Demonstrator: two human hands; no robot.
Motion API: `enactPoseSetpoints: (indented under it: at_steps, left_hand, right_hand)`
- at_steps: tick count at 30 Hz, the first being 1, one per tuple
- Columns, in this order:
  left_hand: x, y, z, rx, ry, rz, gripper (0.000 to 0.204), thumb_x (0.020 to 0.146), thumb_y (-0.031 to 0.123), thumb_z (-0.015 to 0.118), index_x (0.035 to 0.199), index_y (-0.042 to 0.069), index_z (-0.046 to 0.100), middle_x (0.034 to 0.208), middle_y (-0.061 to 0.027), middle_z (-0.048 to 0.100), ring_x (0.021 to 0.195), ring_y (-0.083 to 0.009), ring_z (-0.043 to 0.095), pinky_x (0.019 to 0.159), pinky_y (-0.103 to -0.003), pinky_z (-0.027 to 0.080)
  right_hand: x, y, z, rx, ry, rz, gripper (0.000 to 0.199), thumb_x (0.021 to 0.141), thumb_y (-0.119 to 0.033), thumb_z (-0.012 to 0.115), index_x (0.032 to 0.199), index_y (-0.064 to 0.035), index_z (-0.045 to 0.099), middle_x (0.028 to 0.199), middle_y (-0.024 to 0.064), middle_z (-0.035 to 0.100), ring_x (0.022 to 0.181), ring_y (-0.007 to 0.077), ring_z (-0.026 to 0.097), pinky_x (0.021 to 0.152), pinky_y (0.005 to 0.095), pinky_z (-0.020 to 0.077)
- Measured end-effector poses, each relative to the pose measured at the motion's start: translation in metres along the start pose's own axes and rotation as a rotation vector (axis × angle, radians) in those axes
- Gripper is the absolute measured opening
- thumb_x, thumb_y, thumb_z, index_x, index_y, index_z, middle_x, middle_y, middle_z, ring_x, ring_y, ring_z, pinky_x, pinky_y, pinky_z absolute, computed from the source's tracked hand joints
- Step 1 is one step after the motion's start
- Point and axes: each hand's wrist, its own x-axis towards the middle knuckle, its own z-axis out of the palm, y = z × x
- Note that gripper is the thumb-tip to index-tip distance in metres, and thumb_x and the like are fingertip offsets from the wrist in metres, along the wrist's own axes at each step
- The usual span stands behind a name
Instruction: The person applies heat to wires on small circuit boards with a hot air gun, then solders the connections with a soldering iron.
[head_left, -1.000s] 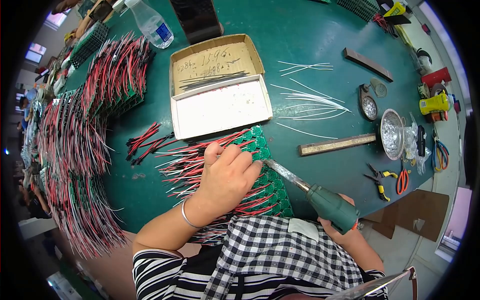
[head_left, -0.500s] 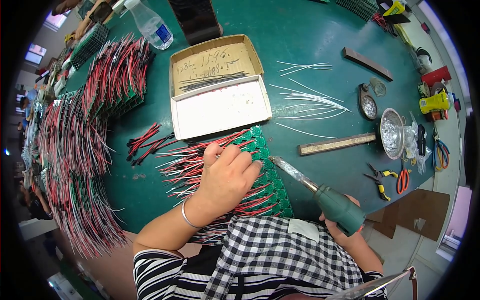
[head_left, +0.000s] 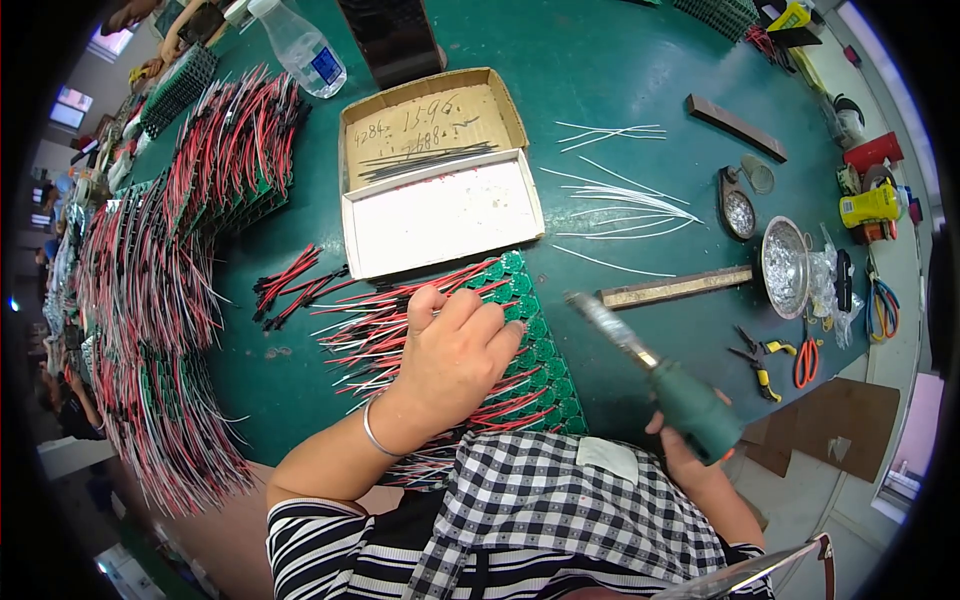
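My left hand (head_left: pixel 458 348) rests over a panel of small green circuit boards (head_left: pixel 540 352). Its fingers are bent and pressed together near the boards; whatever they pinch is hidden beneath them. Rows of red and white wires (head_left: pixel 365 345) stick out of the panel toward the left. In my right hand (head_left: pixel 682 465) is a soldering iron with a thick green handle (head_left: pixel 692 405). The iron's metal tip points up and left, apart from the boards, over the bare green table to their right.
Beyond the panel stands an open cardboard box (head_left: pixel 440 215). White wires (head_left: pixel 620 205) lie to its right, near a metal dish (head_left: pixel 784 268) and a long bar (head_left: pixel 675 288). Yellow-handled pliers (head_left: pixel 762 360) sit farther right. Stacks of wired boards (head_left: pixel 150 280) fill the left.
The soldering iron has moved right in my right hand, its tip lifting away from the edge of the boards. My left hand has stayed in place.
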Motion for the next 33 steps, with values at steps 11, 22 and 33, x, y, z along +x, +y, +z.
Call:
enactPoseSetpoints:
  at_steps: [11,22,33]
  left_hand:
    - [-0.001,-0.001,0.005,0.030,0.042,0.021,0.013,0.066,0.013,0.068,0.079,0.015,0.067,0.073,0.0033,0.052,0.075,-0.0149,0.050,0.077,-0.037,0.030]
    - [-0.002,0.006,-0.001,0.001,0.069,0.022,0.016,0.068,0.011,0.066,0.083,0.015,0.068,0.073,0.0044,0.053,0.074,-0.0139,0.051,0.076,-0.037,0.029]
    - [-0.013,0.013,0.006,-0.072,0.046,0.010,0.015,0.068,0.010,0.066,0.082,0.013,0.067,0.071,0.0044,0.052,0.072,-0.0130,0.051,0.073,-0.036,0.028]
  right_hand:
    - [-0.011,0.017,-0.064,-0.037,0.829,0.180,0.035,0.092,-0.014,0.041,0.122,0.0023,0.046,0.109,0.0130,0.058,0.072,0.0130,0.054,0.064,0.0253,0.0457]
    - [-0.035,0.014,-0.004,0.405,0.134,0.053,0.045,0.091,-0.024,0.047,0.126,0.0041,0.043,0.118,0.0142,0.055,0.077,0.0171,0.059,0.073,0.0315,0.0466]
    - [-0.004,-0.006,0.004,-0.019,-0.065,-0.064,0.017,0.079,-0.012,0.063,0.095,-0.0045,0.063,0.083,0.0051,0.063,0.076,0.0216,0.060,0.079,0.0345,0.0447]
